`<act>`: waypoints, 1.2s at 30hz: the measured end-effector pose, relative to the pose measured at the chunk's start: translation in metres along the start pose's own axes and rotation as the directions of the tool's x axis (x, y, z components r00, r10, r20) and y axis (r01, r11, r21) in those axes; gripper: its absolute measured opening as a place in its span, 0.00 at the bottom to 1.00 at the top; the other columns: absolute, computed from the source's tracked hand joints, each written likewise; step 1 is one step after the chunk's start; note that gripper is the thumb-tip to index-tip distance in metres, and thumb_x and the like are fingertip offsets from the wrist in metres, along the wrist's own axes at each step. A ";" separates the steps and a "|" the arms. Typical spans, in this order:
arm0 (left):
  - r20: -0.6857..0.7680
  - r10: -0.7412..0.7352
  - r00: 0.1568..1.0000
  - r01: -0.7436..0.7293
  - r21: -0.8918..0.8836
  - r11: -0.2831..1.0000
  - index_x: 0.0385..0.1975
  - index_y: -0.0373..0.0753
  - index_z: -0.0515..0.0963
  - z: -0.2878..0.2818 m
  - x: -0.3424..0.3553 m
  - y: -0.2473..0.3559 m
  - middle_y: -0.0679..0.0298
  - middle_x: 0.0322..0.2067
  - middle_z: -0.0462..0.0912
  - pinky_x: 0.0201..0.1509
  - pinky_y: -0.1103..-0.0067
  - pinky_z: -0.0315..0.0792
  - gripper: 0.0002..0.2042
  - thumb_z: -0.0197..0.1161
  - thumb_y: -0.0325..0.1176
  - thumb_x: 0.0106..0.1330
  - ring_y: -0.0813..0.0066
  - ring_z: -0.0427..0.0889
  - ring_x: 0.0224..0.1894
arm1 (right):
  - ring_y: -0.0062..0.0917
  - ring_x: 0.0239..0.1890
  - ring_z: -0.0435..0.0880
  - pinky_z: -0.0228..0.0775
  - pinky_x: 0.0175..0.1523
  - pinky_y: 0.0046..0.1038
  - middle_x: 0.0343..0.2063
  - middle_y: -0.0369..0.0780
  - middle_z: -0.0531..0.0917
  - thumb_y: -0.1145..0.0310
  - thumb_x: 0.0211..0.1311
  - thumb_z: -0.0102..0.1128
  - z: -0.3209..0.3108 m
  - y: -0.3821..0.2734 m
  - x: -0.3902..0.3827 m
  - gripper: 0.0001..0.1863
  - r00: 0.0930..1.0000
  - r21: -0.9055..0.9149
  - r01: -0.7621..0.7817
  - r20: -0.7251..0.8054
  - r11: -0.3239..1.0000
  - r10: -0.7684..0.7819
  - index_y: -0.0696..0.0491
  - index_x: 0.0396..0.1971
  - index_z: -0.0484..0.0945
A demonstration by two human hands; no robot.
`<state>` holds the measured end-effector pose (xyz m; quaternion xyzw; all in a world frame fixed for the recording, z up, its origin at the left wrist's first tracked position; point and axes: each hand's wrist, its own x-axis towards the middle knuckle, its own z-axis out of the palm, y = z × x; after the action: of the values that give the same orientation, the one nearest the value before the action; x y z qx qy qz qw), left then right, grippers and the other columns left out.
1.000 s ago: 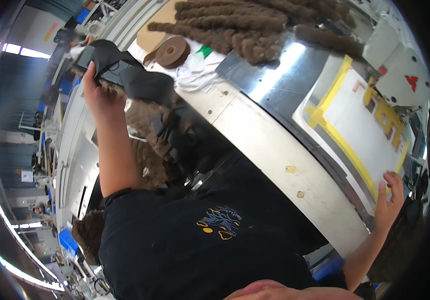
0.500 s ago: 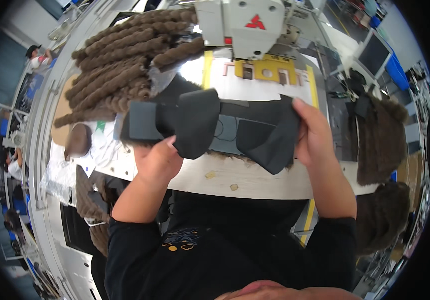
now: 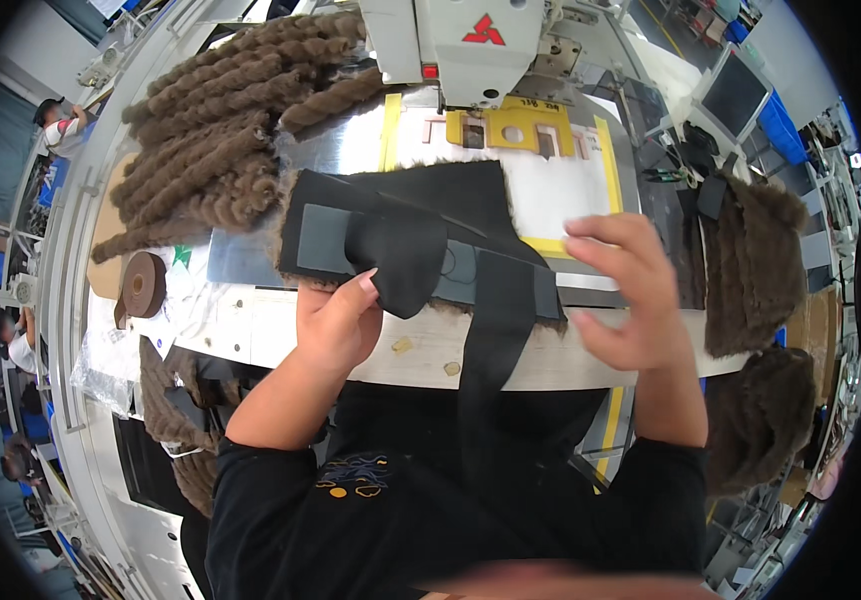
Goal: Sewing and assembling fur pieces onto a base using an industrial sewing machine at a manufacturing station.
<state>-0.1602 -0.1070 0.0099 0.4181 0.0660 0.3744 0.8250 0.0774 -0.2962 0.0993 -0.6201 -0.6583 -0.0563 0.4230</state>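
Note:
My left hand [image 3: 338, 322] grips the lower left edge of a fur-backed black panel [image 3: 450, 185], thumb on top and fingers hidden beneath. The panel's dark lining side faces up, with brown fur along its edges. Grey rectangular patches [image 3: 323, 238] lie on it, one bearing a round outline. A black flap [image 3: 405, 250] folds over near my thumb, and a long black strip [image 3: 500, 325] hangs down from the panel toward my lap. Just off the panel's right end, my right hand [image 3: 635, 300] is open, fingers spread and curved, holding nothing.
A sewing machine head [image 3: 470, 50] stands at the back above a yellow template [image 3: 512, 133] on a white sheet. Brown ribbed fur pieces [image 3: 205, 125] are piled at left, beside a brown tape roll [image 3: 143, 284]. More fur pieces [image 3: 755, 270] hang at right, below a monitor [image 3: 735, 93].
My right hand has let go of the panel's right end and opened. The black strip has unfolded and now hangs down. The panel lies flatter, showing more of its lining.

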 end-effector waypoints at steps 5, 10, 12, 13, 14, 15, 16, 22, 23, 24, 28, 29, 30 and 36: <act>0.094 0.007 0.996 -0.012 0.052 0.999 0.60 0.30 0.74 -0.002 -0.007 0.001 0.54 0.54 0.83 0.61 0.65 0.76 0.22 0.59 0.25 0.65 0.58 0.83 0.57 | 0.37 0.39 0.85 0.76 0.45 0.35 0.38 0.41 0.87 0.76 0.38 0.67 0.040 0.000 -0.013 0.23 0.977 -0.141 0.209 -0.014 0.968 -0.213 0.56 0.41 0.89; -0.006 0.306 0.952 -0.272 0.441 0.855 0.37 0.35 0.71 0.010 -0.016 0.030 0.58 0.39 0.78 0.45 0.74 0.73 0.12 0.69 0.28 0.63 0.73 0.77 0.39 | 0.34 0.33 0.86 0.76 0.37 0.32 0.33 0.43 0.86 0.81 0.40 0.62 0.038 0.009 0.004 0.20 0.936 -0.253 0.314 -0.083 0.915 -0.343 0.62 0.39 0.87; 0.275 0.560 0.782 -0.496 0.818 0.291 0.37 0.35 0.71 0.001 -0.006 0.045 0.58 0.38 0.75 0.42 0.72 0.69 0.17 0.74 0.32 0.58 0.71 0.72 0.36 | 0.33 0.33 0.86 0.77 0.37 0.31 0.32 0.43 0.86 0.81 0.42 0.62 0.037 0.008 0.003 0.18 0.940 -0.256 0.306 -0.068 0.917 -0.333 0.62 0.38 0.87; 0.417 0.489 0.766 -0.477 0.879 -0.002 0.39 0.34 0.73 0.006 -0.002 0.062 0.52 0.41 0.75 0.46 0.70 0.70 0.22 0.78 0.37 0.52 0.63 0.74 0.41 | 0.34 0.33 0.86 0.77 0.37 0.31 0.32 0.43 0.86 0.81 0.42 0.62 0.039 0.007 0.001 0.18 0.940 -0.255 0.310 -0.059 0.916 -0.335 0.62 0.38 0.87; 0.408 0.418 0.811 -0.401 0.909 -0.111 0.41 0.33 0.77 0.013 -0.001 0.072 0.51 0.42 0.76 0.49 0.68 0.72 0.26 0.81 0.44 0.51 0.54 0.77 0.44 | 0.34 0.33 0.86 0.77 0.37 0.31 0.32 0.43 0.86 0.81 0.42 0.62 0.040 0.006 0.001 0.18 0.938 -0.247 0.321 -0.049 0.914 -0.342 0.62 0.38 0.87; 0.376 0.272 0.886 -0.359 0.927 -0.112 0.41 0.31 0.79 0.010 0.000 0.074 0.51 0.41 0.78 0.50 0.67 0.72 0.29 0.81 0.48 0.49 0.54 0.78 0.44 | 0.34 0.33 0.86 0.77 0.37 0.31 0.32 0.43 0.86 0.81 0.42 0.62 0.041 0.004 0.000 0.18 0.939 -0.237 0.322 -0.046 0.917 -0.342 0.62 0.38 0.87; 0.330 0.118 0.937 -0.317 0.941 -0.117 0.41 0.30 0.80 0.005 0.003 0.078 0.52 0.41 0.80 0.50 0.66 0.73 0.32 0.82 0.51 0.47 0.53 0.80 0.45 | 0.34 0.33 0.86 0.77 0.37 0.31 0.32 0.43 0.86 0.81 0.42 0.62 0.042 0.003 -0.002 0.18 0.938 -0.239 0.326 -0.039 0.915 -0.345 0.62 0.38 0.87; 0.322 -0.457 0.829 -0.249 0.945 0.213 0.47 0.28 0.81 -0.019 -0.004 0.075 0.49 0.39 0.82 0.51 0.64 0.75 0.45 0.80 0.67 0.41 0.45 0.80 0.45 | 0.34 0.32 0.86 0.77 0.36 0.31 0.32 0.43 0.85 0.82 0.41 0.61 0.039 -0.001 -0.010 0.20 0.951 -0.263 0.289 -0.033 0.920 -0.308 0.62 0.39 0.87; 0.364 -0.434 0.824 -0.243 0.919 0.309 0.47 0.29 0.81 -0.020 -0.005 0.070 0.49 0.41 0.82 0.51 0.64 0.75 0.46 0.80 0.67 0.40 0.45 0.80 0.46 | 0.34 0.32 0.86 0.77 0.36 0.31 0.32 0.43 0.85 0.82 0.40 0.60 0.039 0.000 -0.011 0.20 0.953 -0.269 0.281 -0.035 0.921 -0.301 0.62 0.39 0.87; 0.404 -0.405 0.820 -0.237 0.884 0.402 0.48 0.30 0.81 -0.018 -0.006 0.067 0.49 0.42 0.81 0.51 0.64 0.75 0.46 0.80 0.67 0.39 0.45 0.79 0.46 | 0.34 0.32 0.86 0.77 0.36 0.31 0.32 0.43 0.85 0.82 0.40 0.60 0.038 0.000 -0.011 0.20 0.955 -0.272 0.276 -0.033 0.922 -0.295 0.62 0.39 0.87; 0.448 -0.197 0.872 -0.334 0.839 0.430 0.51 0.34 0.82 0.005 -0.008 0.054 0.52 0.42 0.81 0.50 0.66 0.74 0.28 0.83 0.39 0.51 0.48 0.79 0.45 | 0.34 0.31 0.85 0.77 0.35 0.31 0.32 0.43 0.85 0.83 0.37 0.60 0.030 -0.003 -0.013 0.22 0.963 -0.263 0.256 -0.010 0.930 -0.268 0.61 0.39 0.87; 0.449 -0.112 0.887 -0.364 0.826 0.429 0.51 0.36 0.83 0.012 -0.005 0.050 0.54 0.35 0.81 0.41 0.69 0.75 0.23 0.77 0.25 0.53 0.52 0.80 0.37 | 0.34 0.30 0.85 0.76 0.34 0.31 0.32 0.43 0.85 0.83 0.37 0.60 0.025 -0.003 -0.013 0.22 0.966 -0.247 0.250 -0.002 0.936 -0.258 0.61 0.39 0.87; 0.461 -0.109 0.881 -0.374 0.819 0.436 0.51 0.36 0.83 0.016 -0.006 0.053 0.54 0.35 0.81 0.41 0.69 0.75 0.23 0.77 0.25 0.53 0.52 0.80 0.37 | 0.34 0.30 0.85 0.76 0.34 0.31 0.32 0.43 0.85 0.83 0.37 0.60 0.019 -0.006 -0.012 0.22 0.966 -0.261 0.248 -0.003 0.933 -0.258 0.61 0.39 0.87; 0.525 -0.165 0.835 -0.375 0.762 0.528 0.54 0.34 0.83 0.059 0.018 0.103 0.54 0.32 0.86 0.38 0.74 0.77 0.25 0.72 0.20 0.52 0.54 0.86 0.33 | 0.34 0.25 0.85 0.76 0.32 0.28 0.25 0.42 0.85 0.81 0.40 0.64 -0.038 -0.046 0.003 0.17 0.997 0.004 -0.003 0.072 1.000 0.002 0.57 0.36 0.89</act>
<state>-0.1806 -0.0946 0.1277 0.8526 -0.0227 0.2133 0.4766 0.0563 -0.3276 0.1462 -0.6217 -0.6725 -0.0319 0.4003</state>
